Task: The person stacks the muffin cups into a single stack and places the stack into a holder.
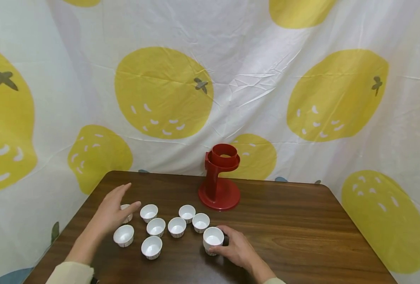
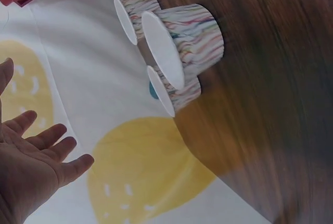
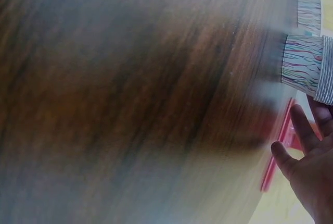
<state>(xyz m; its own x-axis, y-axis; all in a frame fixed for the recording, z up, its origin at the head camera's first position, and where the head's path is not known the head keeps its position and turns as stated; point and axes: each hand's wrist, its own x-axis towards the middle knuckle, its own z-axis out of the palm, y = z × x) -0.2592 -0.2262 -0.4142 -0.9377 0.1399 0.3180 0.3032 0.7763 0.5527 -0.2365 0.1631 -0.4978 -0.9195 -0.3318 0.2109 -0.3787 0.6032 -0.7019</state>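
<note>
My right hand (image 1: 235, 246) holds a stack of nested white baking cups (image 1: 213, 238), thumb at the near side and fingers round the back. In the right wrist view, the stack (image 3: 304, 65) shows coloured wavy lines on its side and several ridged rims at its top, while the other fingers of the hand (image 3: 312, 166) spread away from it. Above the left-hand cups, my left hand (image 1: 112, 211) hovers with fingers extended and holds nothing. It partly covers one cup (image 1: 127, 216). Nearest below it stands another baking cup (image 1: 124, 236); in the left wrist view, cups (image 2: 200, 39) stand apart from the hand (image 2: 36, 161).
Several single baking cups (image 1: 152, 247) stand upright on the left and middle of the dark wooden table (image 1: 295, 228). A red stand (image 1: 213, 185) with a round base and a ring-shaped top is at the back. Behind hangs a lemon-print cloth (image 1: 245, 86).
</note>
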